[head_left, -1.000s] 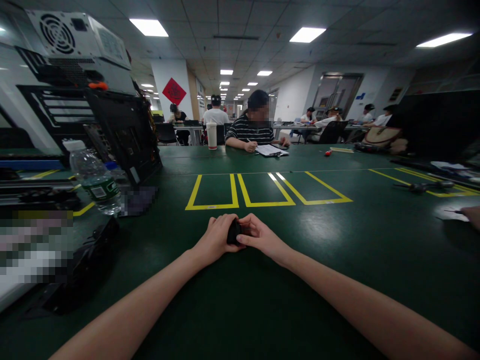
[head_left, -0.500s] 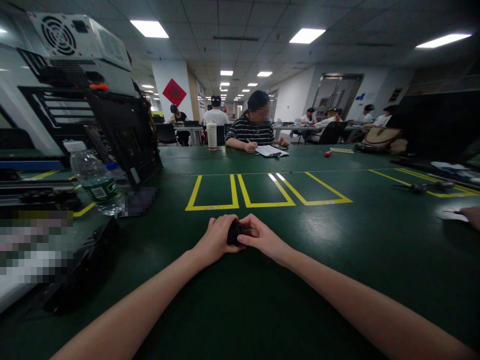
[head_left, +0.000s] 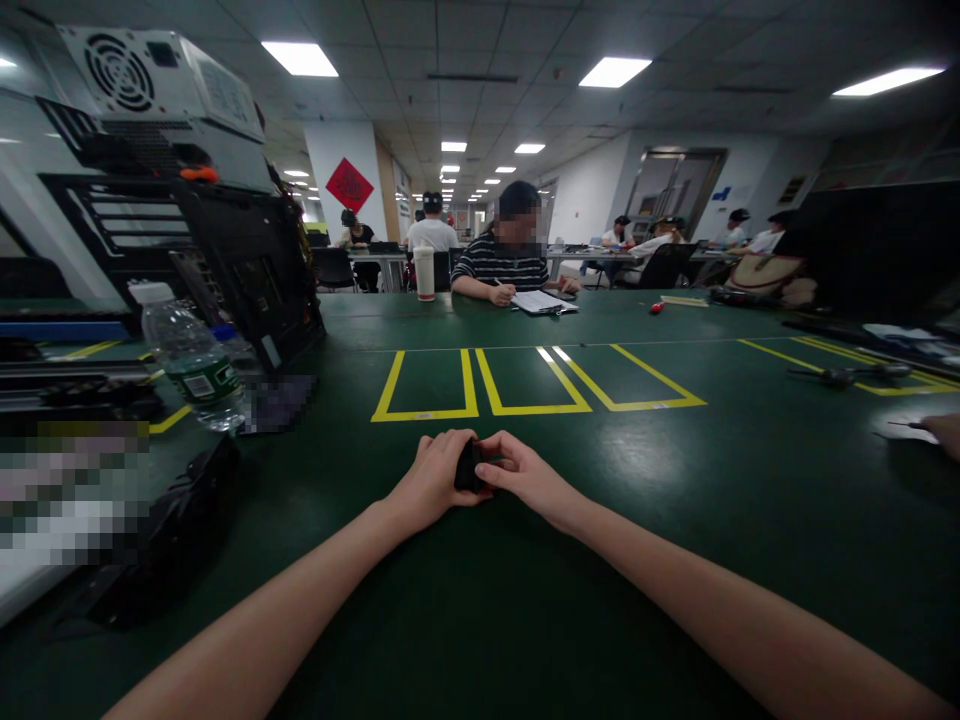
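Observation:
Both hands meet around a small black block-like object (head_left: 466,467) over the green table (head_left: 480,610). My left hand (head_left: 429,473) is wrapped round its left side, with fingers over the top and the thumb below. From the right, my right hand (head_left: 519,474) pinches the object's right edge between thumb and fingertips. Much of the object is covered by fingers, so its exact kind does not show. Just beyond the hands lie yellow tape outlines (head_left: 424,415) on the tabletop.
At left stand a water bottle (head_left: 201,365), a black computer case (head_left: 251,265) and a power supply (head_left: 161,80). A co-worker (head_left: 501,262) writes on a clipboard (head_left: 541,301) across the table, near a white cup (head_left: 424,273). Another person's hand (head_left: 946,432) shows at the right edge.
Both hands keep nearly the same place and grip on the black object. My right thumb has shifted very slightly upward on it.

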